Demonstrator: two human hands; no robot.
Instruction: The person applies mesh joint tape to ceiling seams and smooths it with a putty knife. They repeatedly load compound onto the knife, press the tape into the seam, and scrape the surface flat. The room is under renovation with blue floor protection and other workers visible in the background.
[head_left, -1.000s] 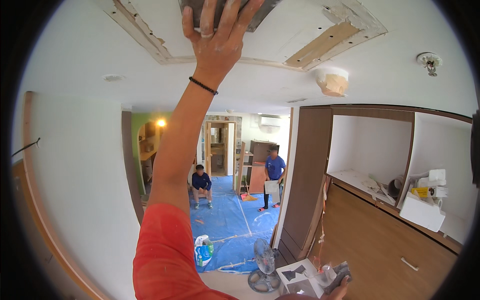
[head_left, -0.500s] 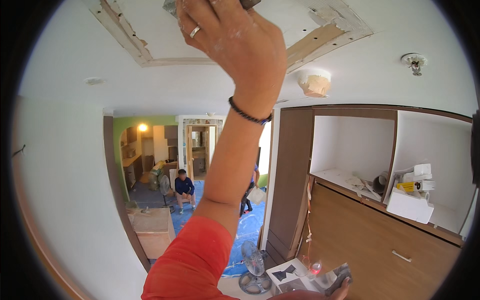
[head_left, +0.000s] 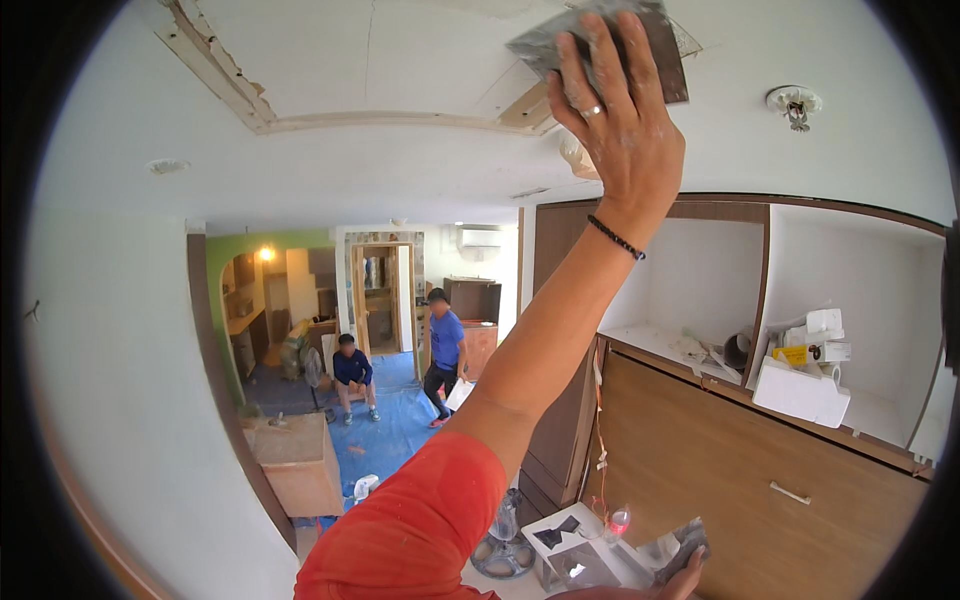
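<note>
My left hand (head_left: 632,140) is raised overhead, with a ring on one finger and a dark beaded bracelet on the wrist. Its fingers lie spread along a flat, putty-smeared scraper (head_left: 667,55), holding it up against the white ceiling (head_left: 400,170); the thumb is hidden. Beside the scraper runs a rough, partly filled seam (head_left: 530,108) of the ceiling panel. Low at the right, my right hand (head_left: 684,582) grips a second flat grey blade (head_left: 690,540) with putty on it, partly cut off by the lower edge.
A sprinkler head (head_left: 797,105) hangs right of the scraper. Brown cabinets with open shelves (head_left: 690,345) hold boxes and scraps. Below stand a fan (head_left: 503,550), a white unit (head_left: 570,540) and a bottle (head_left: 620,520). Two people (head_left: 353,375) (head_left: 445,345) are beyond, on blue sheeting (head_left: 390,440).
My left hand has swung right along the ceiling with the scraper, which now shows more fully. The view has shifted slightly right. The person in blue has come out from behind my arm.
</note>
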